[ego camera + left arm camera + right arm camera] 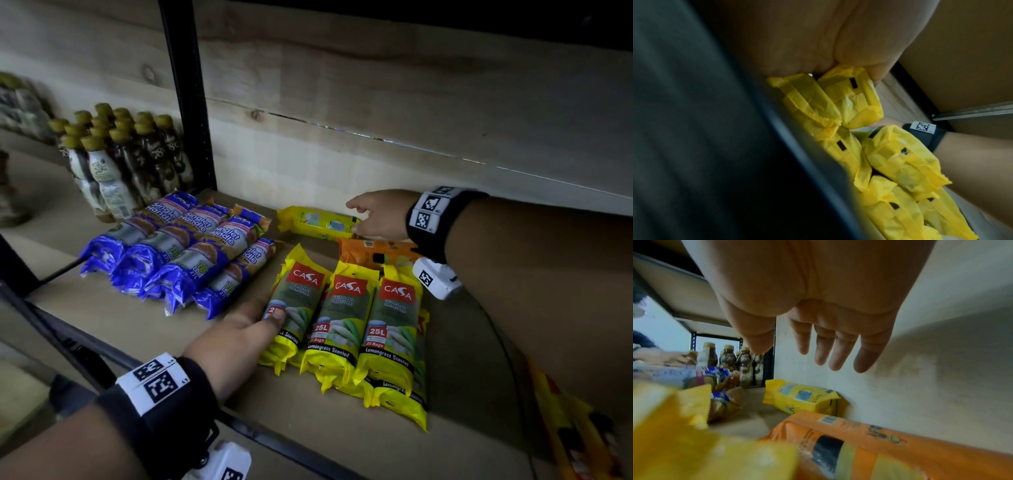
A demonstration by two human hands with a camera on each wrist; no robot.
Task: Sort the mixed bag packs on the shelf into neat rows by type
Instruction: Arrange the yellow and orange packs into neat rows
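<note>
Several blue Singlet Handle packs [191, 253] lie in rows at the left of the shelf board [144, 315]. A row of yellow Casa packs [346, 325] lies at the middle, seen end-on in the left wrist view [900, 162]. My left hand [253, 325] grips the leftmost yellow pack [294, 308], thumb on top, fingers hidden beside it; that pack's end [851, 95] shows under my palm. A lone yellow pack [318, 222] [801, 395] lies crosswise by the back wall. My right hand [373, 216] [803, 353] hovers over its right end, fingers straight. An orange pack [376, 253] [890, 439] lies below my right wrist.
Brown bottles with gold caps [126, 161] stand in the bay to the left, behind a black upright post [188, 102]. A dark metal rail [171, 377] edges the shelf front. The wooden back wall [411, 120] is close behind. Another person's hand [659, 355] is by the bottles.
</note>
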